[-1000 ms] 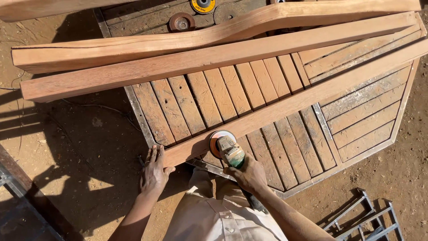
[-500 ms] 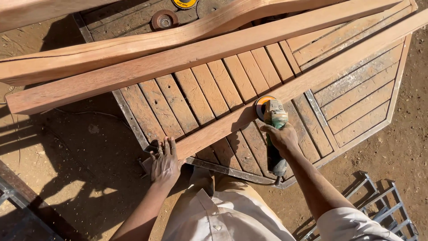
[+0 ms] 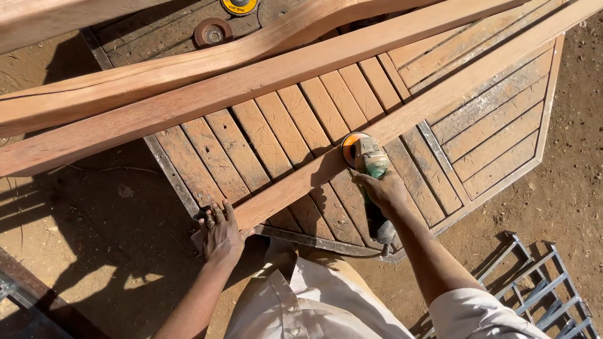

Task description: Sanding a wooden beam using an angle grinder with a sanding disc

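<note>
A long wooden plank point(image 3: 440, 94) lies diagonally across a slatted wooden panel point(image 3: 264, 144) with a metal frame. My right hand point(image 3: 384, 191) grips a green angle grinder point(image 3: 369, 162) whose orange sanding disc presses on the plank's edge near its middle. At the plank's near end my left hand point(image 3: 221, 233) lies flat with the fingers spread, holding the end down at the panel's corner.
Two more long planks point(image 3: 188, 94) lie across the panel's far side. A rusty disc point(image 3: 213, 31) and a yellow disc point(image 3: 239, 5) rest at the top. A grey metal rack point(image 3: 540, 289) lies on the dirt at the lower right. A dark metal bar point(image 3: 38, 301) is at the lower left.
The grinder and my right hand have slid up along the plank, away from its near end. My left hand has stayed on the plank's end.
</note>
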